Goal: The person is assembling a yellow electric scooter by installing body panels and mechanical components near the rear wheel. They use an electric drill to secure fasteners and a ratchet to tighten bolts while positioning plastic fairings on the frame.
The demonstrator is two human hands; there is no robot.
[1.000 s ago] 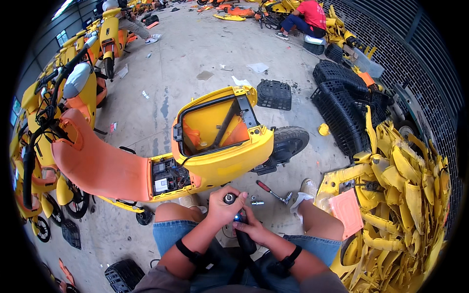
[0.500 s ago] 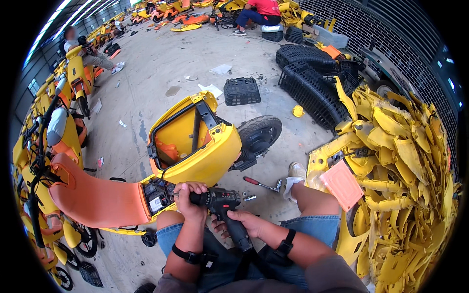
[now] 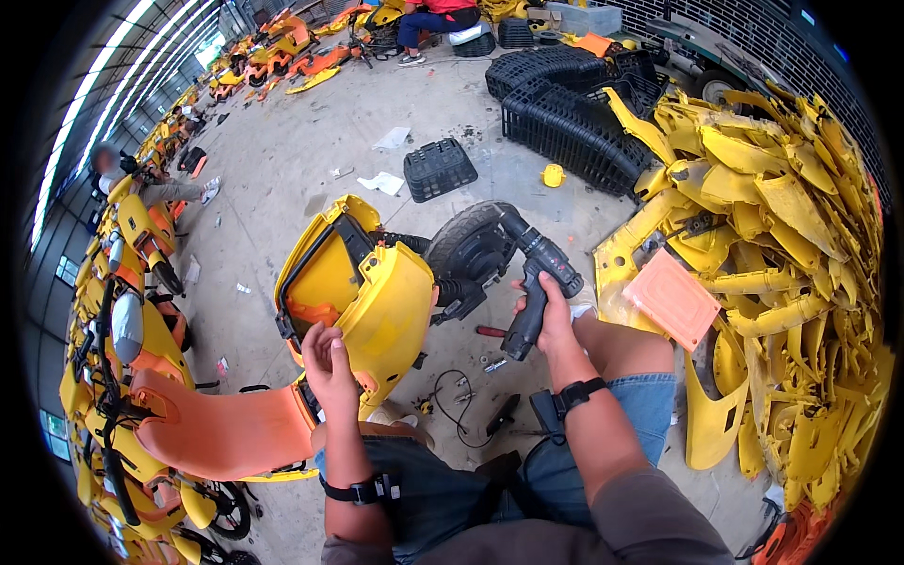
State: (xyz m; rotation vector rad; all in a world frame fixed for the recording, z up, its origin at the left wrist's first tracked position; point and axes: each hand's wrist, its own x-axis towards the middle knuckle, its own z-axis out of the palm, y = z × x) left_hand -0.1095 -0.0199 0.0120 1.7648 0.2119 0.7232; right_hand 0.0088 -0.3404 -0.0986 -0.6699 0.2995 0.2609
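Note:
My right hand (image 3: pixel 554 325) holds a black cordless drill (image 3: pixel 546 264) with a socket on its end, raised beside the rear wheel (image 3: pixel 457 254) of a partly stripped scooter. Whether the socket touches the wheel is unclear. My left hand (image 3: pixel 328 367), fingers loosely curled and empty, is by the scooter's yellow body (image 3: pixel 386 330), just right of its orange footboard (image 3: pixel 217 433). The open compartment has a black rim. A red-handled tool (image 3: pixel 490 330), a metal socket (image 3: pixel 494 365) and a black cable (image 3: pixel 443 414) lie on the floor between wheel and legs.
A heap of yellow panels (image 3: pixel 782 264) and an orange plate (image 3: pixel 671 297) stand close on the right. Black crates (image 3: pixel 565 122) lie behind. Rows of scooters line the left. Co-workers sit at left (image 3: pixel 132 179) and top (image 3: pixel 433 19). A loose crate (image 3: pixel 438 169) rests mid-floor.
The drill has risen and swung up toward the rear wheel in my right hand. My left hand has released it and moved left. My head's view has turned, shifting the surroundings.

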